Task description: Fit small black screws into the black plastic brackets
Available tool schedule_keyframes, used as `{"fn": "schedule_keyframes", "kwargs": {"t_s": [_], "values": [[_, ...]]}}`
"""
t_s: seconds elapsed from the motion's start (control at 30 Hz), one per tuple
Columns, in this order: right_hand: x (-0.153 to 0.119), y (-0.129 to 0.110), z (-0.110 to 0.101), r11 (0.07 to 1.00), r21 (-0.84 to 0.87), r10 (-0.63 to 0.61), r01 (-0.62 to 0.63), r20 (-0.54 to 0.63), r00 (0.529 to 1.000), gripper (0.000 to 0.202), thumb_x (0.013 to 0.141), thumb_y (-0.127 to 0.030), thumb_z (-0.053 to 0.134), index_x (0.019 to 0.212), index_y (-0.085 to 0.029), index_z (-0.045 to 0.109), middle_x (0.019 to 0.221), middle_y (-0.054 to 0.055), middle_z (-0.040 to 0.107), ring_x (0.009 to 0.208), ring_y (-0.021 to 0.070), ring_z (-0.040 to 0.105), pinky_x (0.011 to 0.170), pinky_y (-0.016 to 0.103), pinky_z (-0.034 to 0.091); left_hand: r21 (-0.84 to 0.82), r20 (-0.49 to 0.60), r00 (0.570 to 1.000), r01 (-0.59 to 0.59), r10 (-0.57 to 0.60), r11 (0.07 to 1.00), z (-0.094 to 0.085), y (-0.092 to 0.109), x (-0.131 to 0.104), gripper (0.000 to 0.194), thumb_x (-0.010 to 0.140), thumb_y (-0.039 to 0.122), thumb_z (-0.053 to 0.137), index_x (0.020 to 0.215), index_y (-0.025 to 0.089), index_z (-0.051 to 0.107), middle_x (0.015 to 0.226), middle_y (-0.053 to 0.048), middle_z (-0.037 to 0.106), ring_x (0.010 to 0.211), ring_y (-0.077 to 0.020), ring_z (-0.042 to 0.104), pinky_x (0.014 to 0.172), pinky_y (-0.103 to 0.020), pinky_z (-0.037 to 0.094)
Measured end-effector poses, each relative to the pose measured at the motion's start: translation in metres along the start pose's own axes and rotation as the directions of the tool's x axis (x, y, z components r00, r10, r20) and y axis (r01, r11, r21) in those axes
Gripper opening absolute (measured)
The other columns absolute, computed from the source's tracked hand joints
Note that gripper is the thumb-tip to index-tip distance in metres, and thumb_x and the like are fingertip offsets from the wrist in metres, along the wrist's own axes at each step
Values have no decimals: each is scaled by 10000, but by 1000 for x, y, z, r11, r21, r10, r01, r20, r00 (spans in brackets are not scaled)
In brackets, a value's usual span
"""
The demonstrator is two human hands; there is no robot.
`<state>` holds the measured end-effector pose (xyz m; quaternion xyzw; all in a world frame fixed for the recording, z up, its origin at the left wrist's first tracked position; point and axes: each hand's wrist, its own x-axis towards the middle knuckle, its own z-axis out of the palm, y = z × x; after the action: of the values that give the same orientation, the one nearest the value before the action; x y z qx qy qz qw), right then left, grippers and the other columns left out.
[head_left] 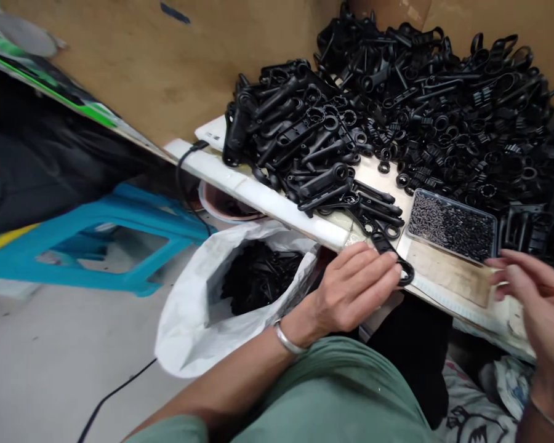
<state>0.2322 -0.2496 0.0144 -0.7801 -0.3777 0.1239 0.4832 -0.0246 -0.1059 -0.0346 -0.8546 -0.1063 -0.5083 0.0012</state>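
Note:
My left hand (357, 286) is closed on a black plastic part (405, 271) at the table's front edge; the part's ring end sticks out past my fingertips. To the right, my right hand (535, 289) hovers by the lower right corner of a clear tray (410, 234) of small dark pieces. Its fingers are bent, and whether anything small is between them cannot be made out. Long black handle-like parts (295, 135) are heaped behind my left hand. Small black ring parts (443, 132) lie in a pile behind the tray.
Below the table's white edge (258, 197), a white sack (184, 332) holds black parts. A blue stool (74, 246) stands at the left, and a black cable (115, 391) runs over the floor. Cardboard (212, 55) rises behind the table. A pinkish basin (207, 200) sits under the edge.

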Motion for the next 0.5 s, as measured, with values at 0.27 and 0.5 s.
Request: {"fn": "schedule_keyframes", "kwargs": {"t_s": [0.27, 0.5], "values": [[-34, -19, 72, 785, 397, 228, -476, 529, 817, 496, 828, -544, 697, 1217, -238, 691, 981, 79, 743, 814, 207, 686, 655, 311, 579, -156, -7, 996, -88, 88, 984, 29, 27, 4, 99, 936, 132, 581, 983, 93, 660, 1002, -97, 753, 988, -176, 702, 941, -336, 574], [-24, -8, 56, 929, 152, 203, -339, 556, 806, 459, 835, -506, 693, 1205, -234, 713, 906, 46, 732, 673, 161, 625, 569, 280, 552, -124, 100, 993, -42, 54, 991, 33, 28, -1, 154, 991, 252, 543, 981, 161, 668, 1083, -48, 742, 1040, -155, 652, 937, -332, 493]]}}
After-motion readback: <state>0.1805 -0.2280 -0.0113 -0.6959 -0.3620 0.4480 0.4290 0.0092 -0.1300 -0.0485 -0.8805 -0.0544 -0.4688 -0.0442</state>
